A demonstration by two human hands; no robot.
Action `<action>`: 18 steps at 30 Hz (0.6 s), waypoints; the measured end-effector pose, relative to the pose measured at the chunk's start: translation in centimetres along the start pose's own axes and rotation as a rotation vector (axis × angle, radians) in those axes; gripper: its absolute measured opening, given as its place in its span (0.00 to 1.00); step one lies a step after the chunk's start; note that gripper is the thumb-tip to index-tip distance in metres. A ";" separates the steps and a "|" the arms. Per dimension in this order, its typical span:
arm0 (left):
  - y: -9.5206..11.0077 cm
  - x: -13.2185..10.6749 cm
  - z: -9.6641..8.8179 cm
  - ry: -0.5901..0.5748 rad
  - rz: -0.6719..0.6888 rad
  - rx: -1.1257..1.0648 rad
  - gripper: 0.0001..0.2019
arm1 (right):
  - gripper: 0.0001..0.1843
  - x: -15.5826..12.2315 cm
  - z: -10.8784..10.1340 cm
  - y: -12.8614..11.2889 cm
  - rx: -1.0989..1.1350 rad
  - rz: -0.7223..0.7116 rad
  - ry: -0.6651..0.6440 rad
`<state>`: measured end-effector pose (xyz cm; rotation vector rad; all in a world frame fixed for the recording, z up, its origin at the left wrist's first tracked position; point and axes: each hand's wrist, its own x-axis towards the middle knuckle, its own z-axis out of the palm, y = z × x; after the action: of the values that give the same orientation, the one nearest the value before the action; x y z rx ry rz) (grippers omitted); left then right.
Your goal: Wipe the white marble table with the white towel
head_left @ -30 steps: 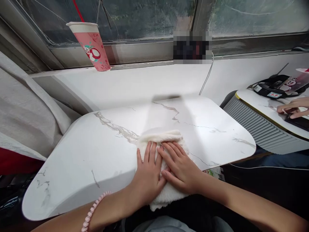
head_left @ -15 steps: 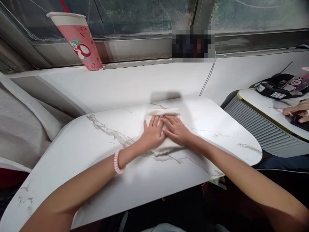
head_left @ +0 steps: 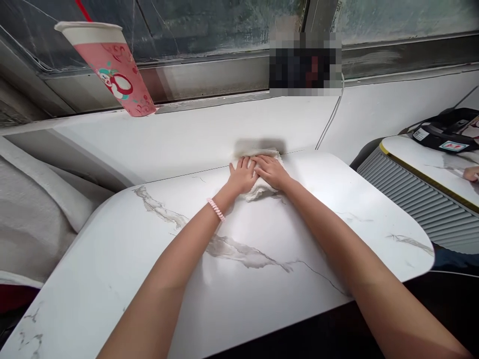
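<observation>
A white cloth (head_left: 258, 192) lies at the far edge of the white marbled table (head_left: 239, 279), against the wall. My left hand (head_left: 241, 175) rests flat on it with fingers spread, a pink coil band (head_left: 216, 210) around its wrist. Beside it, touching or nearly touching at the fingers, my right hand (head_left: 272, 170) also presses flat on the cloth with its fingers stretched out. Both arms reach forward across the tabletop. Part of the cloth is hidden beneath the hands.
A pink paper cup (head_left: 116, 75) with a red straw stands on the window ledge at left. Grey fabric (head_left: 33, 204) hangs beside the table. At right, another table (head_left: 430, 164) holds a black strapped device (head_left: 445, 132), and a person's hand (head_left: 470, 173) shows there. A cable (head_left: 329, 117) runs down the wall.
Both hands have slid the cloth away from me, from the middle of the table to its far edge by the wall. The view has shifted slightly.
</observation>
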<state>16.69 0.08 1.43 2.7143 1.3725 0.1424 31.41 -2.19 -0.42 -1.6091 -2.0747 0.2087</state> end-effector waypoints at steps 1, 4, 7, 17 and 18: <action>0.1 0.1 0.0 0.005 -0.004 0.007 0.28 | 0.27 0.1 -0.1 0.0 0.004 0.000 0.007; 0.5 -0.1 0.3 0.010 -0.013 0.026 0.28 | 0.27 -0.3 -0.3 -0.2 -0.004 0.007 0.018; 1.1 -1.0 0.4 0.007 0.011 0.031 0.29 | 0.27 -1.4 -0.5 -0.6 -0.039 0.001 -0.004; 8.3 -9.9 1.3 0.019 0.058 -0.089 0.30 | 0.28 -12.8 -3.4 -1.7 -0.088 -0.183 -0.031; 9.2 -11.3 1.4 0.016 0.072 -0.102 0.30 | 0.28 -14.4 -3.9 -2.2 -0.083 -0.201 -0.029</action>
<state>17.50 -14.51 0.73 2.6846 1.2364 0.2327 33.91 -17.09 -0.36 -1.4387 -2.2766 0.0771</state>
